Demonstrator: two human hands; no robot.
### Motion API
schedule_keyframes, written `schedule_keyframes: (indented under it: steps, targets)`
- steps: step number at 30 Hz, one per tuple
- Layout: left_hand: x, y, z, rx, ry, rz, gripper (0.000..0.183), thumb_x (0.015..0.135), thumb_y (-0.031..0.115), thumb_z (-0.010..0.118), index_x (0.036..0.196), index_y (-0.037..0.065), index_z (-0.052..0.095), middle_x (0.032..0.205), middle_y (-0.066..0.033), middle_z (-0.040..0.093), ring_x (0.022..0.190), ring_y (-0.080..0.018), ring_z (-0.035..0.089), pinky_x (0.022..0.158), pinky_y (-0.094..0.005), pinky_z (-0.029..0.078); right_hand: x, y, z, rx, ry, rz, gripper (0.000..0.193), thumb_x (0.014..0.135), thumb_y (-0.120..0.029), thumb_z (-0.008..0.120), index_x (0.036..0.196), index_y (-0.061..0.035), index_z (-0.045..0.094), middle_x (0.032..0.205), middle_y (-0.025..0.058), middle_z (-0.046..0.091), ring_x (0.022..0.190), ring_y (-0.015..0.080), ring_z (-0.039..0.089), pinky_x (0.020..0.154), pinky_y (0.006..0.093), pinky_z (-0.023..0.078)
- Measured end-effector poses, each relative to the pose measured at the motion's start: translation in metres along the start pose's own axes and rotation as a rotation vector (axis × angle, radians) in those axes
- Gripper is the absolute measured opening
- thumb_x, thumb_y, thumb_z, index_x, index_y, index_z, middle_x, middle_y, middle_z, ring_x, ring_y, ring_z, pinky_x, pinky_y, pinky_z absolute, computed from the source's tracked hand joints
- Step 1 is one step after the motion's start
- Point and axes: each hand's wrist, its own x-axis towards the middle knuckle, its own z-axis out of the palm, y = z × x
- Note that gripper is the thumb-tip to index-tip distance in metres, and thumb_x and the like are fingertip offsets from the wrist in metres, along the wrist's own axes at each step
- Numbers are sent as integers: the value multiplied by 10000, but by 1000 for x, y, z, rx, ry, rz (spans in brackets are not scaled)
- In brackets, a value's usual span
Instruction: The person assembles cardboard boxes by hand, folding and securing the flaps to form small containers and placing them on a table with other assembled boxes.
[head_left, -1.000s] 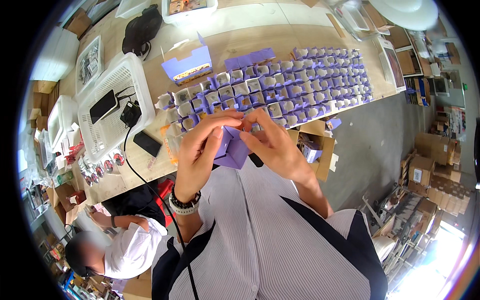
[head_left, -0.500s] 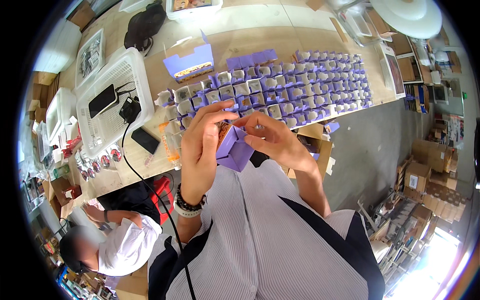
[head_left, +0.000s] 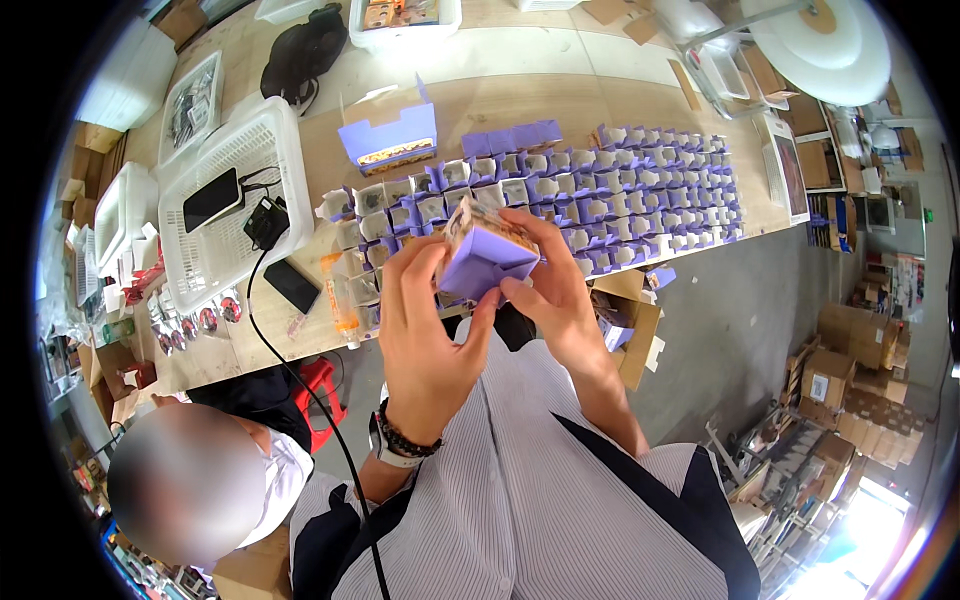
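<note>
Between my two hands I hold a small purple cardboard box [head_left: 487, 262] up over the table's front edge. Its plain purple end faces me, and a printed side shows at its upper part. My left hand [head_left: 425, 315] is closed round the box's left side, with the thumb at the lower edge. My right hand [head_left: 553, 290] grips the right side, its fingers along the top and its thumb near the bottom. Just beyond stand rows of small open purple boxes [head_left: 620, 205] with pale insides, packed close together.
Left on the table are a white basket [head_left: 290, 200] with a black phone [head_left: 211, 199] and cabled device, another dark phone [head_left: 291, 287], and an orange-and-clear tube [head_left: 340, 300]. A purple display carton [head_left: 392, 135] stands behind. A cardboard box [head_left: 640, 345] sits below right; a person is at left.
The box has been raised and turned: its folded flaps faced me before, and now a flatter purple end does. My hands shifted with it. The person at left moved closer.
</note>
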Motion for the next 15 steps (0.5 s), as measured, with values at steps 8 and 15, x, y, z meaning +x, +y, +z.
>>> schedule_keyframes:
  steps: [8, 15]
  targets:
    - [12, 5, -7, 145, -111, 29, 719, 807, -27, 770, 1456, 24, 466, 1401, -193, 511, 1250, -383, 573, 1000, -457, 516, 4, 6, -6, -493, 75, -213, 588, 909, 70, 705, 1440, -5, 465, 1308, 141, 600, 1243, 239, 608, 970, 350, 587]
    - [10, 0, 11, 39, 140, -31, 542, 846, -60, 730, 1345, 13, 530, 1342, -217, 525, 1077, -394, 673, 766, -422, 619, 6, 3, 13, -346, 200, -138, 647, 842, 96, 755, 1411, -21, 471, 1348, 146, 551, 1252, 246, 603, 962, 375, 631]
